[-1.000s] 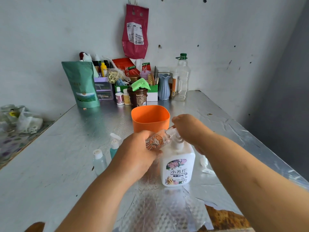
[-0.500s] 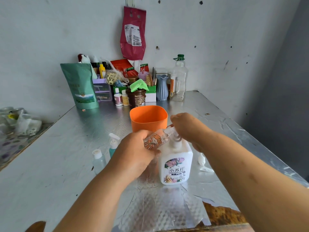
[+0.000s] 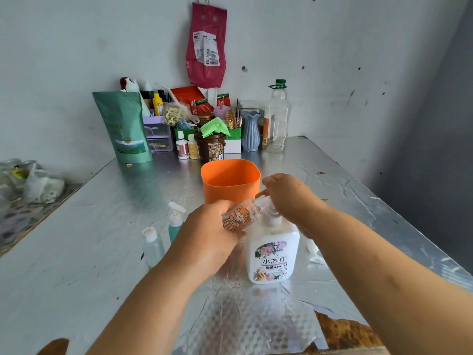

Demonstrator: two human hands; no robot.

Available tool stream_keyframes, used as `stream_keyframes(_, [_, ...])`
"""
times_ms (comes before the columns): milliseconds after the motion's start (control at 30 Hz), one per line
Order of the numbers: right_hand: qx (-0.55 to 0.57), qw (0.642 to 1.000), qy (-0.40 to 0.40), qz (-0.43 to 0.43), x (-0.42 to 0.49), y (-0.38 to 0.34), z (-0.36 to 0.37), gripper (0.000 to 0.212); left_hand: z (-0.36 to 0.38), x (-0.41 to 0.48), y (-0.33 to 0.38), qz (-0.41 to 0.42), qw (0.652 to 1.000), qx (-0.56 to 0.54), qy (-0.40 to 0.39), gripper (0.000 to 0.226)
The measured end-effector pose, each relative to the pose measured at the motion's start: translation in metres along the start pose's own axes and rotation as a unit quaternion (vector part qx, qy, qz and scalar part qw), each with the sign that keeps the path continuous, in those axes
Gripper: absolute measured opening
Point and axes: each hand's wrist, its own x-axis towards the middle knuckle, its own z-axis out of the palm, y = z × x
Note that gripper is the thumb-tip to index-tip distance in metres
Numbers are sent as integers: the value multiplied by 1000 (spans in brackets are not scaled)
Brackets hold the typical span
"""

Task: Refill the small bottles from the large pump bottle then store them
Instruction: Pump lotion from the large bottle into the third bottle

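Note:
A white pump bottle with a flower label stands on the foil-covered table. My left hand grips a small clear bottle with an orange cartoon sticker, tilted with its mouth up against the pump spout. My right hand rests on top of the pump head, which it hides; its fingers are curled over it. To the left stand a small teal spray bottle and a small clear bottle with a white cap. A white cap lies right of the pump bottle.
An orange tub stands open just behind my hands. Along the back wall crowd a green pouch, a brown jar, a blue vase, a large clear bottle and organizers. Plastic bags lie far left.
Both hands and the two bottles keep the same pose. Only the view shifts slightly.

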Motion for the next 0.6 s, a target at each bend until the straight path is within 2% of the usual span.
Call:
stream_keyframes(400, [10,1000,-8,11,-4,-5,-11,42,-2,-1,7,0,1000,2,8,38])
stream_keyframes(600, [5,1000,-14,21,0,-7,-8,37,-2,-1,5,-2,1000,-2,6,36])
